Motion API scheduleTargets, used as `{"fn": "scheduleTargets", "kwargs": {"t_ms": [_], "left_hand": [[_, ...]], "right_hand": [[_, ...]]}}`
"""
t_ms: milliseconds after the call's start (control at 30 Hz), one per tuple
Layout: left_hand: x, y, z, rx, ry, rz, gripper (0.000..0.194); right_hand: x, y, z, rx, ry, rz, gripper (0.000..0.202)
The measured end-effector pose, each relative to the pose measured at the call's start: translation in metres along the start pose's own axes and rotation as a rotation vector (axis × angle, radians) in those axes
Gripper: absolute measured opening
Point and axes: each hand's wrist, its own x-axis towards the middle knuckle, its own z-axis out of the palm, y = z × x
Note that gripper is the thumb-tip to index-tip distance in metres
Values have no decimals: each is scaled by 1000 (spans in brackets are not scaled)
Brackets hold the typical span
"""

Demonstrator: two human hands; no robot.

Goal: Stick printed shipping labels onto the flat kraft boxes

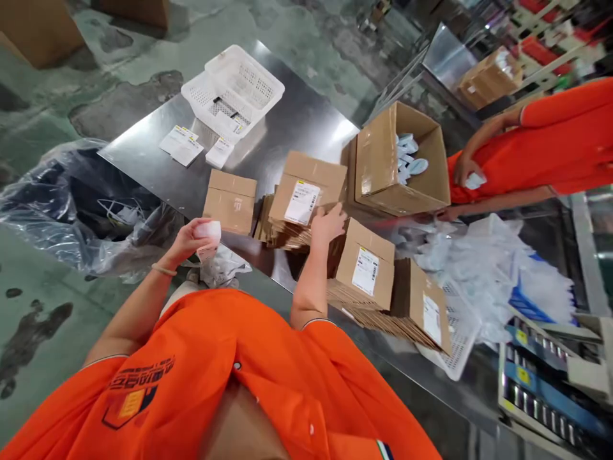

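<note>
Orange shirt: fills the near edge of the view; both bare arms reach out from it over the tabletop.
Left hand: grip closed around a small white packet, held in the air at the near edge, just this side of the small closed carton.
Right hand: fingers curled on the near corner of the labelled carton; thumb hidden, so I cannot tell how firm the hold is.
Risk, stack: the labelled carton sits on a fanned pile of flat cardboard; a pull from one corner could slide the pile apart.
Risk, packet: held off the edge above a loose clear bag; a slack grip would likely drop it to the floor.
Risk, crowding: two more labelled boxes lean on flats right of the labelled carton, easily nudged.
Tabletop: bare polished steel, glaring beyond the labelled carton.
Beyond it: an open carton of white pieces to the right, a white basket and paper slips farther left.
Co-worker: an orange sleeve right of the open carton.
Room: stained green concrete floor, black bin bag left.
</note>
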Motion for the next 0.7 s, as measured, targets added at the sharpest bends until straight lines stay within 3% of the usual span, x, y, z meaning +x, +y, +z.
{"fn": "scheduleTargets", "kwargs": {"t_ms": [33,67,100,167,200,267,367,433,567,700], "left_hand": [[-2,7,0,-26,3,23,65],[-2,14,0,-50,15,47,65],[-2,20,0,-77,32,67,65],[4,26,-3,-149,87,88,71],[8,27,-7,-194,132,83,75],[18,22,-15,-287,275,33,80],[22,8,-25,-383,579,-144,77],[13,-3,-23,-415,641,-243,76],[-21,-14,-1,-356,350,-130,90],[-31,-12,10,-181,222,-117,71]], "right_hand": [[-9,-4,1,29,-42,-21,54],[-25,-13,8,105,-170,-68,51],[-46,-27,18,226,-371,-146,47],[-95,-58,46,547,-952,-367,38],[-118,-72,60,664,-1169,-398,34],[-155,-93,84,798,-1371,-321,22],[-179,-106,105,890,-1272,-124,18],[-181,-108,111,925,-1186,-73,27],[-184,-109,115,949,-1132,-79,28],[-190,-104,118,909,-1089,-93,16]]}}
